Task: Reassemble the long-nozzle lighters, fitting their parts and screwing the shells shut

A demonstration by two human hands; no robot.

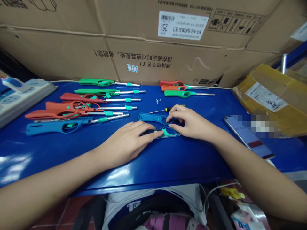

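A blue utility lighter lies split into two halves on the blue table. The casing half with the teal trigger (166,131) and the inner parts is nearer to me. My left hand (130,140) reaches over its left end, fingers closed around it and the index fingertip at the trigger. Just beyond lies the bare blue casing half (151,117). My right hand (192,124) is above the right ends of both, with thumb and index fingertips at the edge of the bare half; its other fingers are curled. Behind it sits a screwdriver (166,109) with a yellow-black handle.
Several green, red and blue lighters (55,127) lie at the left, and three more lighters (178,93) at the back. Small white pieces (158,101) lie mid-table. A power strip (26,94) is far left; a phone (248,137) and taped box (271,99) are right. Cardboard (134,41) walls the back.
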